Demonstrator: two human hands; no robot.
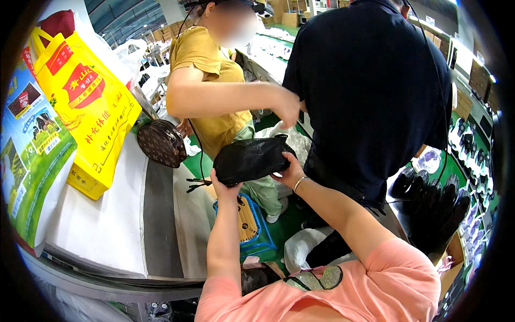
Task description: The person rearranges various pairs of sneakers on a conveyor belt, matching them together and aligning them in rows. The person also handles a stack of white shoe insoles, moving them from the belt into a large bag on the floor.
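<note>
Honestly, that black mesh bag (249, 160) looks light and squishy, so holding both ends, like the left hand (226, 188) and right hand (291, 172) are, seems fine.

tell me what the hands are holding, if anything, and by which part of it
A black mesh bag: left hand at its lower left end, right hand at its right end.

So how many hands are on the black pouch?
2 on the black pouch: left hand at its left end, right hand at its right end; any behind it would be hidden.
</note>
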